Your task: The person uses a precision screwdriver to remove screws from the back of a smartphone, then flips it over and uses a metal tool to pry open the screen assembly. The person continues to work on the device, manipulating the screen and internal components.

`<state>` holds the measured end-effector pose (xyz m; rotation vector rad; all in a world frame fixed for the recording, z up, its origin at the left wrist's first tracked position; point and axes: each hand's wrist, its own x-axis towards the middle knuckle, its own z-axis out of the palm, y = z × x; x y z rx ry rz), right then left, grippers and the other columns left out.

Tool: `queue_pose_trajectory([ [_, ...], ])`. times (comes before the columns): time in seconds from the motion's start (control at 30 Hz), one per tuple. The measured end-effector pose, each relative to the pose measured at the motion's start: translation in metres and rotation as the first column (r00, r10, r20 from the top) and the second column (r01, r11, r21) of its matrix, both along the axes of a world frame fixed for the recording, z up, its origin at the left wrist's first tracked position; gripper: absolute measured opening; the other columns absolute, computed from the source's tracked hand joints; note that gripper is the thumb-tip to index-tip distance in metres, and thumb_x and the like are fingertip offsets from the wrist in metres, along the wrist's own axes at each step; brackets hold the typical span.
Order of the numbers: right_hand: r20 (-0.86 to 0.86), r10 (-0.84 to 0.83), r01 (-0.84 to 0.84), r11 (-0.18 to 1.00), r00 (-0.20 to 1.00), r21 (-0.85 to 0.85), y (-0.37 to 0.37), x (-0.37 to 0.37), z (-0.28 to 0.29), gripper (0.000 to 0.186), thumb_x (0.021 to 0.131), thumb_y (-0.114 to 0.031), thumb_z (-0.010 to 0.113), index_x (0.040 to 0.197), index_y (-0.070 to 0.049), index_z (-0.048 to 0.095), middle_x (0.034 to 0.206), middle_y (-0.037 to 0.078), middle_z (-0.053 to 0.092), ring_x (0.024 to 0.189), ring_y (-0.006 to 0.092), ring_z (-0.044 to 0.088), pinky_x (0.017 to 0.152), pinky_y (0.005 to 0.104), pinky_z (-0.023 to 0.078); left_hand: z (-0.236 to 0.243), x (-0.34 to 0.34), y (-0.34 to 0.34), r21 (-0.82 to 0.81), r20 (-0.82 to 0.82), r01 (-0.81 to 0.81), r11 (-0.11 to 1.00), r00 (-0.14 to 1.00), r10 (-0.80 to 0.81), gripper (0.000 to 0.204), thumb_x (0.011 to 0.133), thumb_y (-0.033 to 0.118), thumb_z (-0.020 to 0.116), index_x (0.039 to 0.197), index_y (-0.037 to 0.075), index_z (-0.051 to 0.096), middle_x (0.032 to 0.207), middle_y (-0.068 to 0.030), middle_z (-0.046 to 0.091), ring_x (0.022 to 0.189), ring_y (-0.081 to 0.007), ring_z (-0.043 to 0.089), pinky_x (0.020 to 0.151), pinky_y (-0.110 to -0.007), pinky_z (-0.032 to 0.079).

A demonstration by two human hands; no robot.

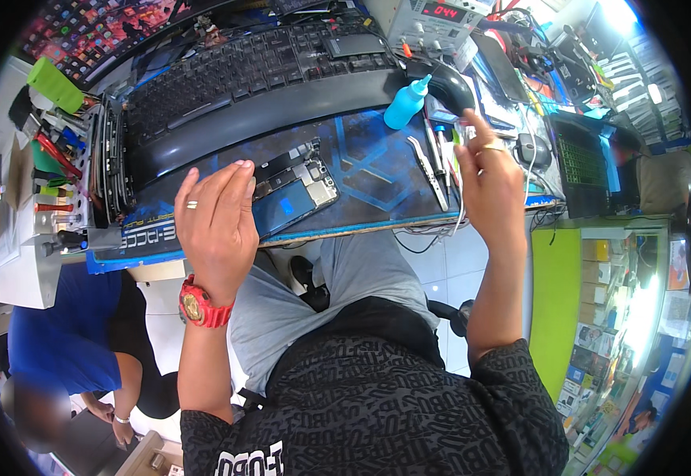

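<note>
The opened phone lies left of centre on the dark mat, by its lower edge, probably for close access. Beside it, the left hand stretches nearly straight fingers, gripping nothing visible. Right of centre, the right hand hovers half-open, seemingly empty. Tweezers and blue bottle stand between, likely for easy reach.

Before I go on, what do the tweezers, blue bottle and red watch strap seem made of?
Tweezers: probably metal, going by their pale, silvery sheen and slim arms.
Blue bottle: likely plastic, smooth, evenly coloured, with a tapered nozzle.
Red watch strap: perhaps resin or rubber, judging by its ridged, moulded look; I can't tell which.
</note>
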<state>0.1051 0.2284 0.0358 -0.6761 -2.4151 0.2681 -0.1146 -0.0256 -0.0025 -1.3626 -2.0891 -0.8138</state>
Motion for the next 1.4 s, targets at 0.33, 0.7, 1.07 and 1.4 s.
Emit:
queue_pose_trajectory([
  [0.33,0.181,-0.166,0.166,0.986,0.969,0.013,0.016,-0.007,-0.036,0.02,0.089,-0.012,0.071,0.103,0.0,0.066,0.097,0.022,0.069,0.09,0.0404,0.069,0.076,0.0487,0.054,0.013,0.017,-0.011,-0.069,0.087,0.184,0.98,0.98,-0.178,0.019,0.084,0.001,0.077,0.104,0.003,0.074,0.097,-0.011,0.074,0.084,-0.0285,0.07,0.079,-0.038,0.056],
  [0.7,-0.063,-0.147,0.151,0.987,0.987,0.062,0.004,0.001,-0.047,0.018,0.09,-0.016,0.072,0.103,-0.003,0.069,0.094,0.015,0.066,0.082,0.0368,0.068,0.07,0.0453,0.054,0.007,0.015,-0.015,-0.275,0.114,0.229,0.934,0.972,-0.204,0.039,0.08,0.02,0.082,0.114,0.004,0.071,0.112,-0.0129,0.069,0.109,-0.0328,0.064,0.101,-0.048,0.049],
  [1.07,-0.25,0.15,-0.153,0.988,0.956,0.011,-0.059,0.017,-0.051,0.015,0.083,-0.009,0.078,0.095,-0.005,0.07,0.09,0.009,0.067,0.072,0.0292,0.067,0.062,0.0382,0.053,0.021,0.011,-0.002,-0.475,0.292,0.2,0.857,0.954,-0.061,0.086,0.081,0.041,0.082,0.145,-0.004,0.047,0.132,-0.023,0.059,0.119,-0.0412,0.057,0.108,-0.048,0.043],
  [1.4,-0.16,0.38,-0.395,0.915,0.911,-0.078,-0.117,-0.006,-0.059,0.025,0.076,-0.009,0.077,0.098,-0.002,0.07,0.102,0.012,0.069,0.098,0.0313,0.066,0.082,0.043,0.052,0.023,0.002,0.005,-0.526,0.297,0.226,0.82,0.952,-0.072,0.088,0.077,0.039,0.085,0.143,-0.006,0.048,0.127,-0.0231,0.059,0.119,-0.0423,0.057,0.11,-0.051,0.042],
])
